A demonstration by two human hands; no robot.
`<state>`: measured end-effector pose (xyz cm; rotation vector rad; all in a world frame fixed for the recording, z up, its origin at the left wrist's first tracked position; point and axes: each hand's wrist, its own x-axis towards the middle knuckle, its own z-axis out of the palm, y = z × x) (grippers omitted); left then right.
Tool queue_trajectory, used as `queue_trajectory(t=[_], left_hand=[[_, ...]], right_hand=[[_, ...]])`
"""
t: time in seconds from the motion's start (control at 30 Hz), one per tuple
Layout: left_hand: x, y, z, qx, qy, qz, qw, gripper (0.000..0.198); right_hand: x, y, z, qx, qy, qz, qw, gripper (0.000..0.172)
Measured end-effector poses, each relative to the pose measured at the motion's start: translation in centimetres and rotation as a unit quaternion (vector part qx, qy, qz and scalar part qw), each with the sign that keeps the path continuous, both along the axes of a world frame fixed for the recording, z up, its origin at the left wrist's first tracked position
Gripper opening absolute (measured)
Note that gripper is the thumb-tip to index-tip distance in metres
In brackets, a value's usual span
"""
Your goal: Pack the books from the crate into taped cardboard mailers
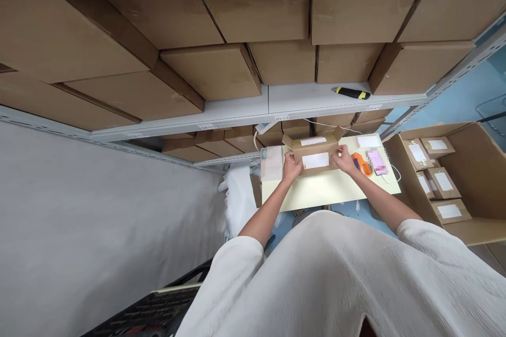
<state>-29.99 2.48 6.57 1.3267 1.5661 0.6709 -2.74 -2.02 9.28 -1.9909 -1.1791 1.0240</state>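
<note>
Between my hands is a small cardboard box (pixel 335 164) with white labels on its front and top and its side flaps sticking out. My left hand (pixel 291 167) grips the box's left end. At the right end, my right hand (pixel 344 160) holds it with thumb and fingers. Below the box lies a pale yellow tabletop (pixel 312 194). Just right of my right hand sits an orange tape dispenser (pixel 362 165), with a pink phone-like item (pixel 377 162), partly blurred, beside it. Left of my left hand is a pale flat packet or stack (pixel 271 163).
Large cardboard boxes (pixel 253 0) fill the shelf overhead. A black and yellow utility knife (pixel 351 93) rests on the shelf edge (pixel 300 110). An open carton (pixel 480 168) with several small labelled boxes stands right. White wrapping material (pixel 241 195) hangs left of the table. A grey wall (pixel 98 221) borders the left.
</note>
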Motion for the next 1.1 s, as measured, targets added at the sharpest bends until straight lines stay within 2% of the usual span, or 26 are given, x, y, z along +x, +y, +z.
queue_trajectory(t=[0.13, 0.27, 0.37, 0.47, 0.53, 0.63, 0.7, 0.83, 0.93, 1.1], left_hand=[[-0.5, -1.5, -0.3, 0.014, 0.021, -0.025, 0.999, 0.047], [-1.2, -3.0, -0.2, -0.04, 0.105, -0.08, 0.99, 0.04], [-1.5, -3.5, 0.8, -0.056, 0.19, -0.132, 0.971, 0.03], [-0.9, -2.9, 2.1, -0.002, 0.202, -0.182, 0.962, 0.02], [-0.3, -2.0, 2.7, 0.065, 0.173, -0.201, 0.962, 0.021], [0.6, -0.1, 2.9, 0.147, 0.159, -0.214, 0.953, 0.035], [0.7, 1.0, 2.5, 0.154, 0.177, -0.216, 0.948, 0.047], [0.1, 2.0, 1.2, 0.122, 0.197, -0.23, 0.945, 0.065], [-0.6, 1.8, 0.2, 0.126, 0.174, -0.237, 0.948, 0.065], [-0.6, 1.7, -0.5, 0.132, 0.16, -0.221, 0.953, 0.061]], right_hand=[[-0.1, -1.4, -0.8, 0.016, -0.009, 0.024, 1.0, 0.046], [0.4, -2.9, -1.2, -0.032, -0.057, 0.051, 0.997, 0.034], [0.8, -3.7, -0.3, -0.08, -0.112, 0.101, 0.985, 0.017], [0.8, -3.3, 1.2, -0.026, -0.115, 0.18, 0.977, 0.008], [0.6, -2.2, 2.0, 0.041, -0.109, 0.204, 0.972, 0.015], [0.5, 0.2, 2.5, 0.1, -0.129, 0.209, 0.964, 0.029], [0.8, 1.8, 2.1, 0.1, -0.151, 0.219, 0.959, 0.04], [1.7, 3.3, 0.9, 0.046, -0.168, 0.249, 0.953, 0.061], [2.3, 3.2, 0.2, 0.033, -0.157, 0.25, 0.955, 0.063], [2.7, 3.4, -0.1, 0.013, -0.152, 0.232, 0.961, 0.053]])
